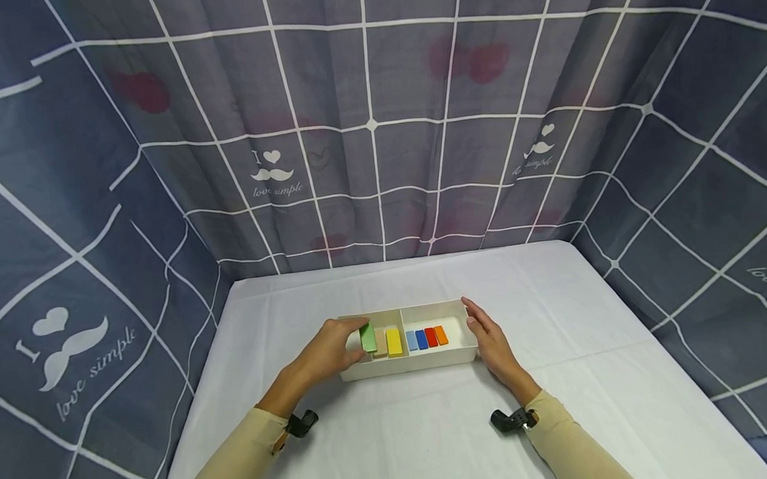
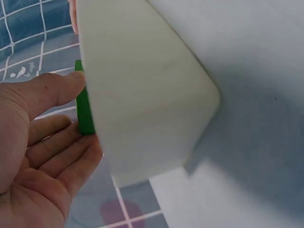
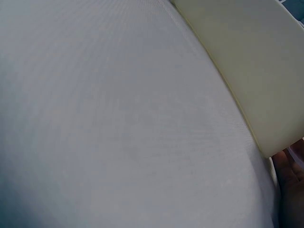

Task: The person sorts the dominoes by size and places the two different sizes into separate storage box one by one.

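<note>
A long white box [image 1: 408, 363] with a divider stands on the table. My left hand [image 1: 329, 347] reaches over its left end and pinches a green block [image 1: 368, 337] between thumb and fingers. The left wrist view shows that green block [image 2: 84, 109] at the box's rim, partly hidden by the box wall. Beside it in the left compartment are a tan block [image 1: 380, 343] and a yellow block [image 1: 394, 343]. My right hand [image 1: 496, 348] rests against the box's right end, its fingers fairly straight; in the right wrist view only part of it shows.
The right compartment holds a light blue block [image 1: 412, 341], a dark blue block [image 1: 421, 339], a red block [image 1: 430, 336] and an orange block [image 1: 440, 335], in a row near the divider. A white cloth [image 1: 403, 429] covers the table. Grey gridded curtains [image 1: 406, 154] enclose the back and sides.
</note>
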Tool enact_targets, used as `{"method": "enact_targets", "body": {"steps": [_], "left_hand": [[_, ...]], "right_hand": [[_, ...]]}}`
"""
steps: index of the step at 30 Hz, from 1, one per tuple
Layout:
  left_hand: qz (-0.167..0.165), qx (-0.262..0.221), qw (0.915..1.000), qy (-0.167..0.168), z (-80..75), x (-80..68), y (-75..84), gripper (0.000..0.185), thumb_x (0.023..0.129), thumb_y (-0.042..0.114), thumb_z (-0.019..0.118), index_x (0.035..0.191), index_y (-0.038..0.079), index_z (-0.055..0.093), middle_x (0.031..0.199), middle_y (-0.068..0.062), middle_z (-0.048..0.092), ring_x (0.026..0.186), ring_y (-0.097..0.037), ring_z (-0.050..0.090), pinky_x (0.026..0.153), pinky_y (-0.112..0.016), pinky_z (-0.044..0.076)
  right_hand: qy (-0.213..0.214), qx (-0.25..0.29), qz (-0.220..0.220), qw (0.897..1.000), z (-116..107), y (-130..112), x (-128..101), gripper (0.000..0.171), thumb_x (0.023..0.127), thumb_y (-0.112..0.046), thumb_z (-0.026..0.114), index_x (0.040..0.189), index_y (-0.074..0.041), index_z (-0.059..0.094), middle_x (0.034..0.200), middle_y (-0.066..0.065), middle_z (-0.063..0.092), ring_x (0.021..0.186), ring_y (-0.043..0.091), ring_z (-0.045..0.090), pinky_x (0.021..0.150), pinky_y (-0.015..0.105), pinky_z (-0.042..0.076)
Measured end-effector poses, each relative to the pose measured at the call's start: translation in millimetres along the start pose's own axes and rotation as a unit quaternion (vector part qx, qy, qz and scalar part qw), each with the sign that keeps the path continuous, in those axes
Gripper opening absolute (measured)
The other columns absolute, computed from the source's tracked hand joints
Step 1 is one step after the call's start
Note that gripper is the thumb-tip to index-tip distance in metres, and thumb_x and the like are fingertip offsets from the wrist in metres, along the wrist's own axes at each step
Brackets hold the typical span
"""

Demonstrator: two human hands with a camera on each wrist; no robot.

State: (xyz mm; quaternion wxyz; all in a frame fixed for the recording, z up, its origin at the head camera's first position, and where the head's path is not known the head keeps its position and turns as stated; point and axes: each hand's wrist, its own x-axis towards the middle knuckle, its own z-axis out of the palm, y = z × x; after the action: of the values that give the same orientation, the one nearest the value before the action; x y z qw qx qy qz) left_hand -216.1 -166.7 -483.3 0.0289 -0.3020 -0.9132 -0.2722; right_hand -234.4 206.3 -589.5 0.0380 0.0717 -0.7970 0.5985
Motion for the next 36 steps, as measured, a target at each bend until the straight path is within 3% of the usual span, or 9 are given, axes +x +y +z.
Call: {"method": "enact_targets", "body": {"steps": [9,16,20,24,31,36], "left_hand": [[0.005,0.028,0.9990,-0.035,1.0,3.3,-13.6,0.062,0.085,0.001,0.092,0.141,-0.009,0.067,0.139,-0.022,0.074,0.131,-0.038,0.071,0.111,-0.051,0.058],[0.009,0.058,0.9965,-0.060,0.5,8.7,-13.7,0.060,0.085,0.002,0.093,0.138,-0.009,0.068,0.137,-0.021,0.074,0.128,-0.036,0.072,0.109,-0.048,0.060],[0.003,0.076,0.9940,-0.079,2.4,12.6,-11.4,0.048,0.085,0.002,0.093,0.128,-0.006,0.072,0.120,-0.015,0.078,0.105,-0.026,0.074,0.090,-0.041,0.064],[-0.002,0.100,0.9907,-0.092,6.4,17.4,-11.1,0.037,0.086,0.003,0.093,0.119,-0.001,0.075,0.104,-0.007,0.076,0.086,-0.013,0.062,0.074,-0.033,0.058],[-0.006,0.138,0.9844,-0.110,12.2,23.5,-10.2,0.033,0.084,0.004,0.095,0.111,0.001,0.076,0.095,-0.003,0.072,0.079,-0.013,0.055,0.069,-0.030,0.051],[-0.019,0.164,0.9778,-0.129,16.1,27.3,-10.8,0.036,0.084,0.008,0.097,0.114,0.001,0.079,0.098,-0.004,0.073,0.083,-0.012,0.055,0.074,-0.031,0.052]], "right_hand": [[-0.004,0.004,-0.005,1.000,0.3,-1.4,-0.5,0.052,0.120,-0.030,0.046,0.170,-0.019,0.042,0.175,0.016,0.040,0.164,0.042,0.035,0.134,0.063,0.024],[0.000,0.002,-0.007,1.000,0.2,0.2,1.0,0.052,0.120,-0.030,0.045,0.171,-0.019,0.041,0.175,0.017,0.040,0.163,0.043,0.035,0.134,0.064,0.024],[-0.002,0.003,-0.008,1.000,0.3,0.8,1.0,0.052,0.120,-0.031,0.046,0.171,-0.019,0.041,0.176,0.016,0.040,0.164,0.042,0.034,0.134,0.063,0.024],[-0.003,0.004,-0.011,1.000,0.5,1.5,0.9,0.051,0.120,-0.027,0.045,0.171,-0.019,0.042,0.176,0.016,0.040,0.163,0.042,0.034,0.134,0.064,0.024],[-0.004,0.013,-0.015,1.000,1.0,1.6,0.6,0.051,0.120,-0.022,0.044,0.171,-0.018,0.041,0.176,0.015,0.039,0.164,0.042,0.034,0.134,0.064,0.023],[0.000,0.006,-0.016,1.000,0.9,2.3,1.3,0.051,0.120,-0.027,0.045,0.170,-0.017,0.042,0.175,0.016,0.040,0.163,0.042,0.035,0.134,0.064,0.024]]}}
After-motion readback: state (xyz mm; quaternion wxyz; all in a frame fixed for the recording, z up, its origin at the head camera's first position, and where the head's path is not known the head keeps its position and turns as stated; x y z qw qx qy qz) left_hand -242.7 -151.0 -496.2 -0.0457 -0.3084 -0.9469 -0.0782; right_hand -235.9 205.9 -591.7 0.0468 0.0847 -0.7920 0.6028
